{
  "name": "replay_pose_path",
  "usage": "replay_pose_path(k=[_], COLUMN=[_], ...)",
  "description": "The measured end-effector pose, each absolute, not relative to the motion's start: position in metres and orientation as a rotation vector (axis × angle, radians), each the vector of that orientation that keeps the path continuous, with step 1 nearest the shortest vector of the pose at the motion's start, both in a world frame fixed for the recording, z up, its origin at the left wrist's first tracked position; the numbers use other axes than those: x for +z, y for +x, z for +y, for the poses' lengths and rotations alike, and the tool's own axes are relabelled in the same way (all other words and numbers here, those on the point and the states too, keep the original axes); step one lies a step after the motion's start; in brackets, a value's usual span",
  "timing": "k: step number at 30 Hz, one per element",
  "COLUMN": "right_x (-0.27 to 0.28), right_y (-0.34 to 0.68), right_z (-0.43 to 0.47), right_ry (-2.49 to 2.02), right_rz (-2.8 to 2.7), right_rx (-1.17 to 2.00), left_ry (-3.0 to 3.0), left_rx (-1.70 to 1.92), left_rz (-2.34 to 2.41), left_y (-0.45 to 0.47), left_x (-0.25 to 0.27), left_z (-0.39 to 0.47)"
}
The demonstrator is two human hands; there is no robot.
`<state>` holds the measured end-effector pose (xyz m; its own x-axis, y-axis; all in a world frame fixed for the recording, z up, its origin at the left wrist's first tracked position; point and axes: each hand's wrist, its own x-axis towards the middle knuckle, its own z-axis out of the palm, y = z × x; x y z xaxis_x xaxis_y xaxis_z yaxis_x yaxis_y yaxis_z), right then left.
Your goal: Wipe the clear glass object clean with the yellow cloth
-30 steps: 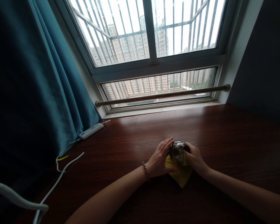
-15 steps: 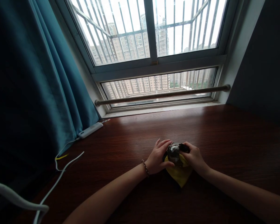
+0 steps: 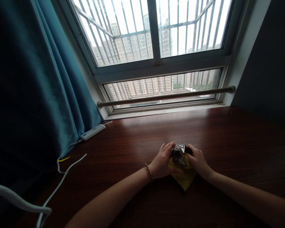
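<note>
While both hands [image 3: 163,160] [image 3: 199,161] clasp the crinkled packet [image 3: 179,154]: yellow cloth [image 3: 184,179] beneath, white cable [image 3: 61,182] well apart.

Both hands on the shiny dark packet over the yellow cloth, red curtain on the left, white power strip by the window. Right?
One thing is off: the curtain on the left is teal, not red, as the head view shows. The rest stands: the left hand and right hand are both on the shiny dark packet over the yellow cloth, and the white power strip lies by the window.
</note>
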<state>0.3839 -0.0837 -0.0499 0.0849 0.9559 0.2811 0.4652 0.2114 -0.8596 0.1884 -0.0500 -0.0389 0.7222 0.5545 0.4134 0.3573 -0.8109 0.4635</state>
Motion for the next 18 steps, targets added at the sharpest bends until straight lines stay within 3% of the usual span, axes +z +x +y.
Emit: replay_pose_path(k=[6,18], right_x=[-0.049,-0.049], right_y=[0.384,0.383], right_z=[-0.083,-0.085], right_ry=[-1.419,-1.432], right_rz=[-1.514,-1.499], right_rx=[0.645,0.682], left_ry=[2.560,2.547], left_rx=[0.889,0.705], left_rz=[0.607,0.492], left_y=[0.187,0.179], left_x=[-0.034,-0.027], left_z=[-0.051,-0.047])
